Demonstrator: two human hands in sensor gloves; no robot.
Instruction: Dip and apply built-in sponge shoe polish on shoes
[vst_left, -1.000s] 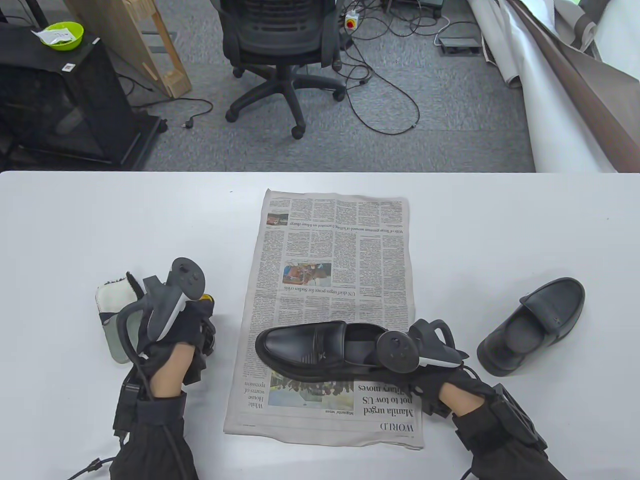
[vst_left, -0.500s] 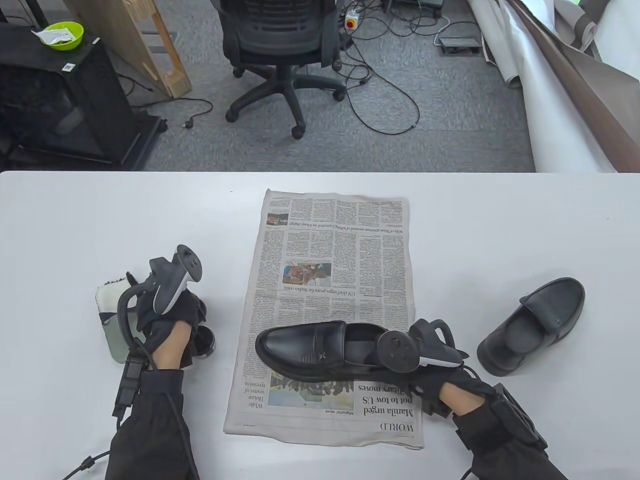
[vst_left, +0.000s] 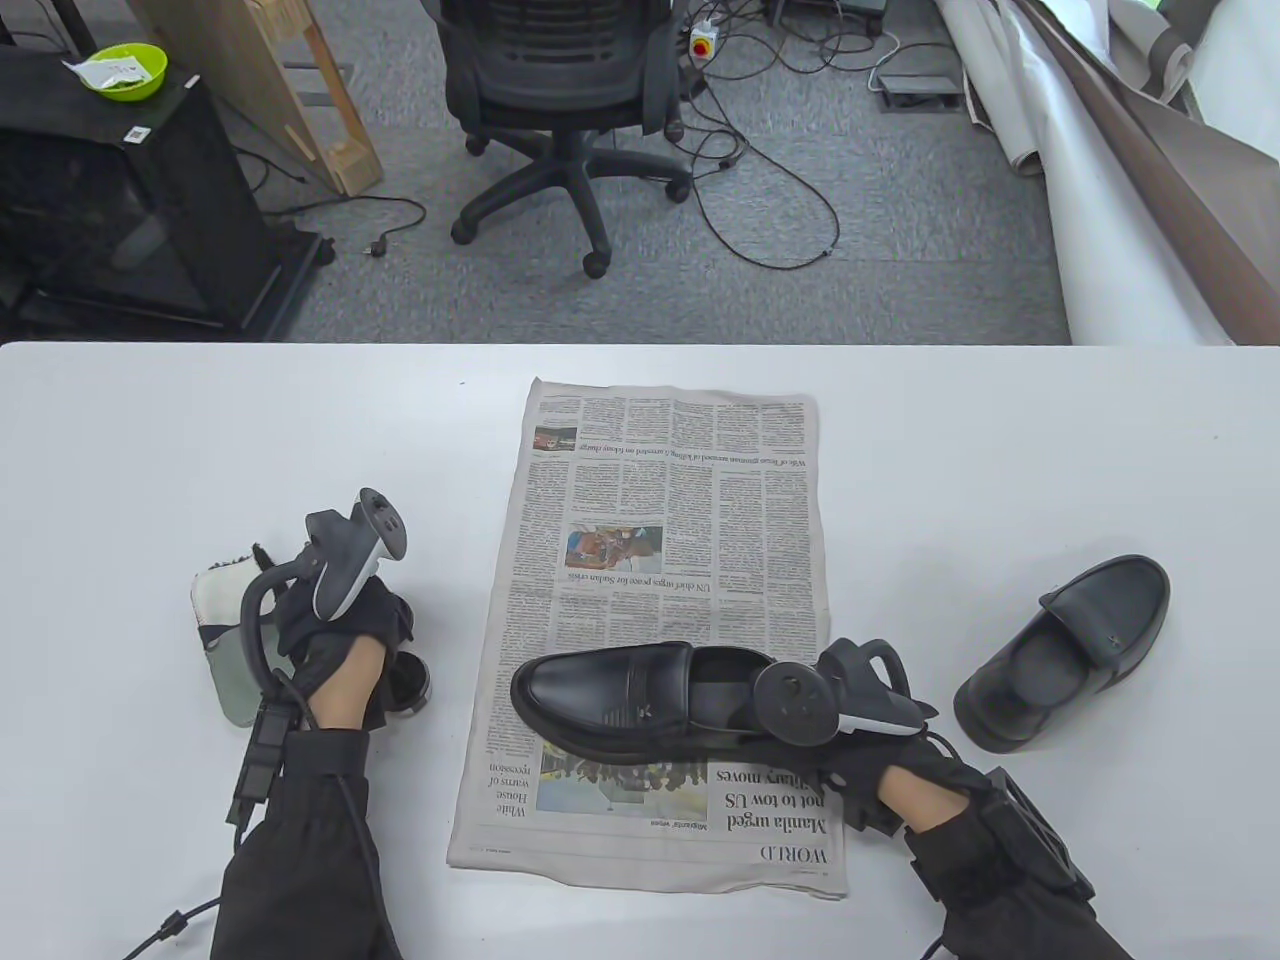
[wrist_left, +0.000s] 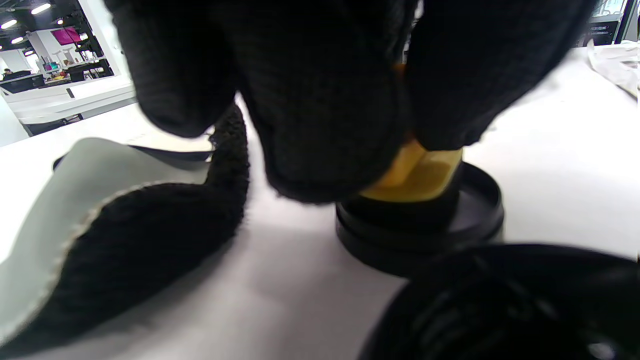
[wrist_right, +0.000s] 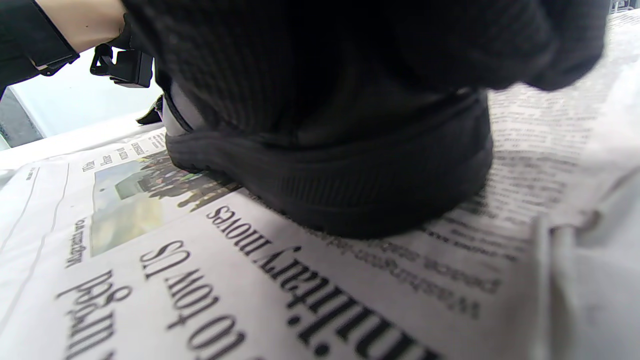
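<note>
A black loafer (vst_left: 620, 700) lies on a newspaper (vst_left: 660, 480), toe to the left. My right hand (vst_left: 850, 750) grips its heel, and in the right wrist view the gloved fingers cover the heel (wrist_right: 350, 190). My left hand (vst_left: 360, 635) is left of the paper. In the left wrist view its fingers (wrist_left: 320, 100) pinch a yellow sponge applicator (wrist_left: 417, 170) and press it down into an open black polish tin (wrist_left: 425, 225). The tin (vst_left: 408, 685) peeks out beside the hand in the table view.
A second black loafer (vst_left: 1070, 650) stands on the white table (vst_left: 1000, 450) at the right. A grey and black polishing cloth (vst_left: 225, 640) lies left of my left hand, and also shows in the left wrist view (wrist_left: 100, 225). A blurred black round shape (wrist_left: 500, 305) sits nearest that camera.
My left hand has drawn back and to the left and tipped down, bringing the yellow sponge onto the tin, which now shows beside it. The right hand and shoe have not moved.
</note>
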